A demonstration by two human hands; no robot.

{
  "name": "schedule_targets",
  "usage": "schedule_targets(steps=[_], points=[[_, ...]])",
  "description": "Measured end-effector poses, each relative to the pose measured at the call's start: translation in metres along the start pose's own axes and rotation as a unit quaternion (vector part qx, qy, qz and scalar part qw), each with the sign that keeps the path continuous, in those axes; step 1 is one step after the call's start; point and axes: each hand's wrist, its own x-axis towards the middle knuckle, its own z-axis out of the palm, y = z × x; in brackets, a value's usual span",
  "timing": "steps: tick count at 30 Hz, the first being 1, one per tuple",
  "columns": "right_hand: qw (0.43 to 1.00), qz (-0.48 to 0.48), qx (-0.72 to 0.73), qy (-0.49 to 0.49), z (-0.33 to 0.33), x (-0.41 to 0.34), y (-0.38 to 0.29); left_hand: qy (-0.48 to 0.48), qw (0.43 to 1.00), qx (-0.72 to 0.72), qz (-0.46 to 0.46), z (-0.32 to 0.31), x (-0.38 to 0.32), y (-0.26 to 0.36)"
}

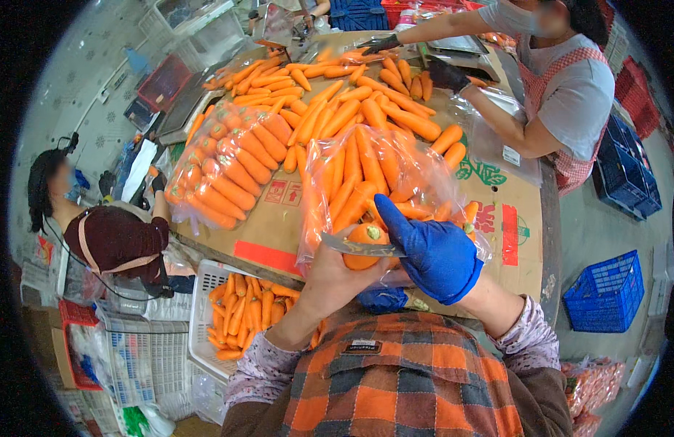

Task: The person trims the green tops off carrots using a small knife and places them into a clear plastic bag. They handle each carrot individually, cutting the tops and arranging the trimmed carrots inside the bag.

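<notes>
My bare left hand point(340, 273) grips a thick carrot point(365, 240) with its stem end facing up. In a blue glove, my right hand point(438, 251) holds a knife; its curved blade point(361, 247) lies across the carrot near the top, pointing left. Just beyond both hands, an open clear plastic bag point(446, 175) with several carrots rests on the cardboard-covered table point(285, 218). To its left lies a filled bag of carrots point(222, 169). Loose carrots point(337, 112) are heaped behind the two bags.
A white plastic crate point(200, 328) of carrots stands below the table edge at left. One co-worker point(566, 98) with dark gloves reaches over the table's right side; another point(118, 235) is at the left. Scales point(468, 54) stand at the far right. A blue basket point(605, 295) sits on the floor.
</notes>
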Motion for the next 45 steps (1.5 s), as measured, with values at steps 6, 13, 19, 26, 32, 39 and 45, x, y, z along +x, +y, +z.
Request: schedule_targets(steps=[6,13,19,26,32,39,45], points=[[0.998,-0.046,0.017,0.039,0.001,0.002,0.005,-0.056,0.994,0.086,-0.037,-0.01,-0.003,-0.011],[0.999,-0.001,-0.023,-0.023,-0.001,0.0,0.012,-0.073,0.996,-0.003,-0.057,-0.01,-0.005,-0.016],[0.995,0.048,-0.081,-0.025,-0.005,-0.004,0.034,-0.114,0.993,0.002,-0.006,-0.014,-0.005,-0.012],[0.962,0.089,0.256,-0.04,-0.009,-0.005,0.034,-0.095,0.992,-0.072,-0.033,-0.018,0.005,-0.018],[0.879,0.149,0.45,-0.049,0.001,-0.005,0.019,-0.001,0.998,-0.058,-0.039,-0.013,0.012,-0.011],[0.831,0.241,0.494,-0.084,0.022,-0.014,0.018,0.021,0.91,-0.413,-0.026,-0.013,0.019,-0.019],[0.758,0.255,0.591,-0.101,0.029,-0.024,0.005,0.023,0.818,-0.575,0.012,-0.011,0.026,-0.026]])
